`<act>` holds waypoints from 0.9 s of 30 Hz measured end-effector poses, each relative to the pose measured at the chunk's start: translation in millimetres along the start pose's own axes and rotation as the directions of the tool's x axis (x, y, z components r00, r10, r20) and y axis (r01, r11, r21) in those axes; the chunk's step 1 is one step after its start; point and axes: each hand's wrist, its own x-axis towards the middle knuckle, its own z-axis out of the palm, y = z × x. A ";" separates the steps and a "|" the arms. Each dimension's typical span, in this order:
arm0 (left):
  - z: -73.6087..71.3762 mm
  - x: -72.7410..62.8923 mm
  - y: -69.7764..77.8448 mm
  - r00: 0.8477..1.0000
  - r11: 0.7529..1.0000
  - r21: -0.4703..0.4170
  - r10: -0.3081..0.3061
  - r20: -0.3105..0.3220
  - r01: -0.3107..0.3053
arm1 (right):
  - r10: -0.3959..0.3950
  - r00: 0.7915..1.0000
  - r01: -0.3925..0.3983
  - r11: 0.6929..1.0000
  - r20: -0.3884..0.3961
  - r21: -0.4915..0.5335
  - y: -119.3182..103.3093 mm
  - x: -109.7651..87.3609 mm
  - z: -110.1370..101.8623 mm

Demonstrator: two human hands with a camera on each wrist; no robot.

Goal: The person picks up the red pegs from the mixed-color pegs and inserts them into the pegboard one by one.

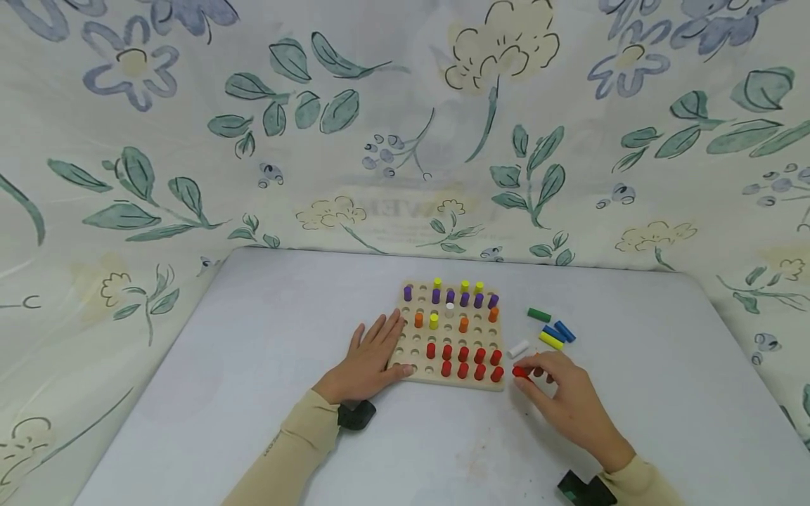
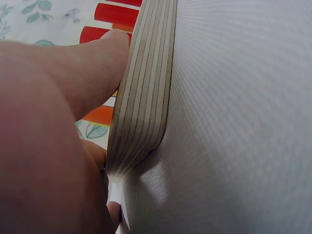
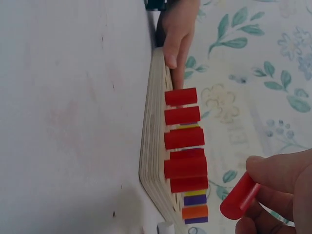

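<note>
A wooden pegboard [image 1: 420, 376] lies on the white table with red, orange, yellow, purple and white pegs upright in its holes. My left hand [image 1: 370, 362] rests at its left side, fingers straight along the edge. The left thumb [image 2: 105, 61] lies on top of the board near the front corner, beside its layered edge. Just right of the board's front corner, my right hand [image 1: 566, 400] pinches a red peg [image 3: 239, 197] between thumb and fingers. That peg is tilted and apart from the board. Red pegs [image 3: 185, 139] fill much of the two front rows.
Loose pegs lie right of the board: a green peg [image 1: 539, 315], a blue peg [image 1: 565, 331], a yellow peg [image 1: 551, 341] touching another blue one, and a white peg [image 1: 518, 349]. A flower-patterned cloth [image 1: 405, 140] hangs behind the table [image 1: 285, 295].
</note>
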 end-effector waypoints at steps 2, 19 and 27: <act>0.2 0.2 -0.1 1.000 1.000 0.000 0.000 -0.001 0.000 | 0.009 1.000 -0.009 1.000 0.001 0.004 -2.2 1.2 2.0; -0.1 1.2 -0.5 1.000 1.000 0.004 -0.005 0.002 0.005 | -0.039 0.999 0.041 0.998 -0.028 0.050 -18.5 12.4 20.1; 0.0 0.5 0.1 1.000 1.000 0.001 -0.004 0.000 0.004 | -0.062 0.997 0.064 0.996 -0.043 0.060 -23.2 17.5 24.7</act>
